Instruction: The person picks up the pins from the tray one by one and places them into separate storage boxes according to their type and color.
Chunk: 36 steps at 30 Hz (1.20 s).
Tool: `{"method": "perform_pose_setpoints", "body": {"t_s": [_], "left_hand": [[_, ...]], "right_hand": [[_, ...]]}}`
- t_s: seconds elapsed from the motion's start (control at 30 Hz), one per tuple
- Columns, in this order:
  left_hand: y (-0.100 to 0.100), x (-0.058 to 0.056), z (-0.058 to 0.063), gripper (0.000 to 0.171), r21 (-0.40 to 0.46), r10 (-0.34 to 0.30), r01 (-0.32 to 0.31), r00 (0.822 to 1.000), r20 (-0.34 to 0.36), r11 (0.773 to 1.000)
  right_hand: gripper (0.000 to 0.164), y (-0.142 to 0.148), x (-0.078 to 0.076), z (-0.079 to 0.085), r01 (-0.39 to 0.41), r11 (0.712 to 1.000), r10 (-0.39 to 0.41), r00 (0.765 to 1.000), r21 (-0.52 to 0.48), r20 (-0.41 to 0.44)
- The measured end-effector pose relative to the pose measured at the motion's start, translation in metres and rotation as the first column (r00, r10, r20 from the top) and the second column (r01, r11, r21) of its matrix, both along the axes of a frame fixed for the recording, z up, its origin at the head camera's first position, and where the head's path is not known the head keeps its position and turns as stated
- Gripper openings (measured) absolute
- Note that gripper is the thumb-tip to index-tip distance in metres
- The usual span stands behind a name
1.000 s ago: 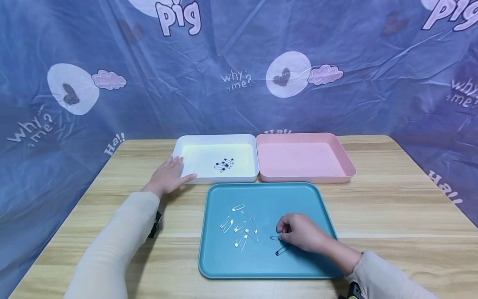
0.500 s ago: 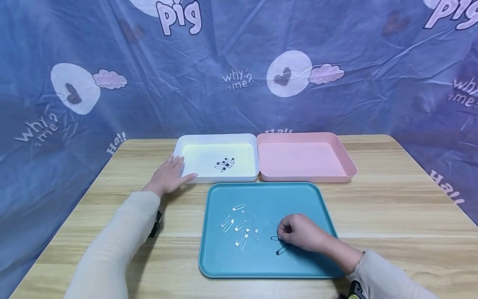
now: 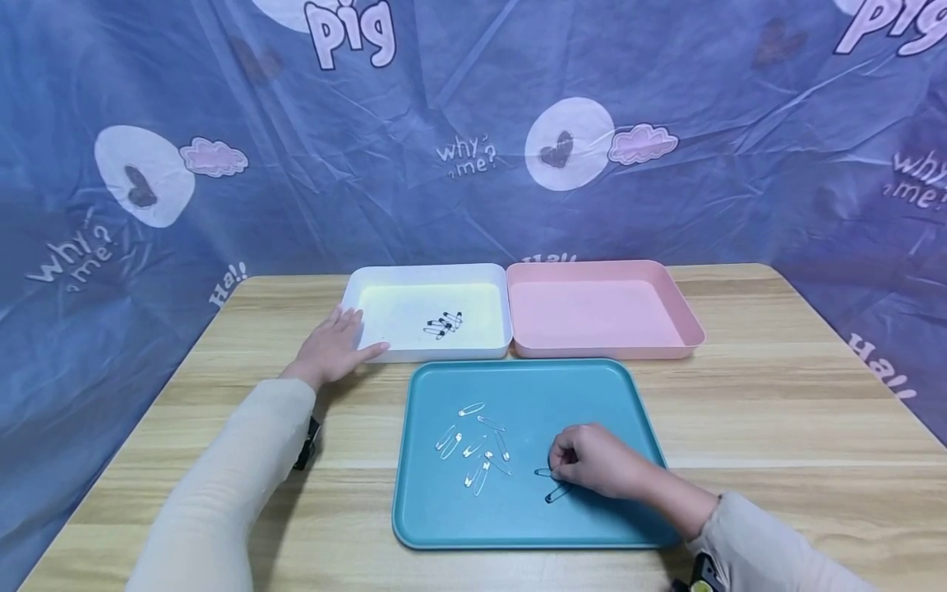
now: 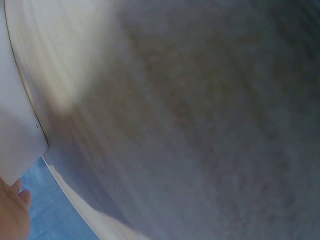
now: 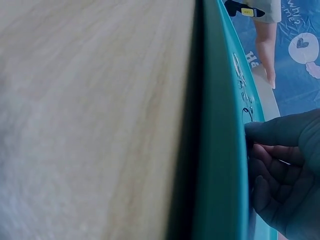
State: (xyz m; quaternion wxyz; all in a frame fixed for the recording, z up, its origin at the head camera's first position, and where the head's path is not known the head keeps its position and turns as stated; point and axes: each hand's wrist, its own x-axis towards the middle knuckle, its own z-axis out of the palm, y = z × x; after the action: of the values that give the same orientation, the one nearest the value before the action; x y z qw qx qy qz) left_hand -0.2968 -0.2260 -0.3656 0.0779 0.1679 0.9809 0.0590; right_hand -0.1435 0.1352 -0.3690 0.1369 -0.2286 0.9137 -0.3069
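Note:
My left hand (image 3: 330,349) rests on the left side of the white tray (image 3: 392,300), fingers straight and thumb stretched over its front edge. Several black safety pins (image 3: 444,324) lie inside that tray. Above the teal tray (image 3: 518,382), my right hand (image 3: 601,462) has thumb and forefinger together at a black safety pin (image 3: 542,472), whose far end is covered by the fingertips. Just below the hand lies another black safety pin (image 3: 552,496), partly hidden. Silver safety pins (image 3: 472,409) are scattered over the teal tray's left half. In the right wrist view, the thumb (image 5: 272,131) meets the forefinger at the tray surface.
A pink tray (image 3: 602,308) adjoins the white one on the right. All the trays stand on a wooden table (image 3: 784,427), with a blue printed cloth (image 3: 414,214) hanging behind. The left wrist view mostly holds blurred tabletop (image 4: 175,140).
The right fingers have closed slightly more at the black safety pin. Left hand, trays and the other pins stay where they were.

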Motion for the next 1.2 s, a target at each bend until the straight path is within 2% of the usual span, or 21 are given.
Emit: {"method": "perform_pose_setpoints", "body": {"t_s": [0.33, 0.67, 0.97, 1.2], "left_hand": [[0.000, 0.000, -0.001, 0.092, -0.005, -0.007, 0.007, 1.000, -0.008, 1.000], [-0.001, 0.000, -0.002, 0.092, -0.013, -0.011, 0.011, 1.000, -0.015, 1.000], [-0.002, -0.001, -0.004, 0.091, -0.020, -0.011, 0.011, 1.000, -0.017, 1.000], [-0.002, -0.001, -0.002, 0.091, -0.014, -0.007, 0.007, 1.000, -0.014, 1.000]], "right_hand": [[0.012, 0.001, -0.007, -0.001, 0.035, 0.993, -0.025, 0.996, -0.116, 0.090], [0.008, -0.010, -0.024, 0.011, 0.101, 0.954, -0.046, 0.980, -0.281, 0.195], [0.007, -0.026, -0.047, 0.018, 0.183, 0.900, -0.090, 0.966, -0.396, 0.243], [0.005, -0.038, -0.067, 0.026, 0.238, 0.842, -0.131, 0.961, -0.484, 0.245]]}}
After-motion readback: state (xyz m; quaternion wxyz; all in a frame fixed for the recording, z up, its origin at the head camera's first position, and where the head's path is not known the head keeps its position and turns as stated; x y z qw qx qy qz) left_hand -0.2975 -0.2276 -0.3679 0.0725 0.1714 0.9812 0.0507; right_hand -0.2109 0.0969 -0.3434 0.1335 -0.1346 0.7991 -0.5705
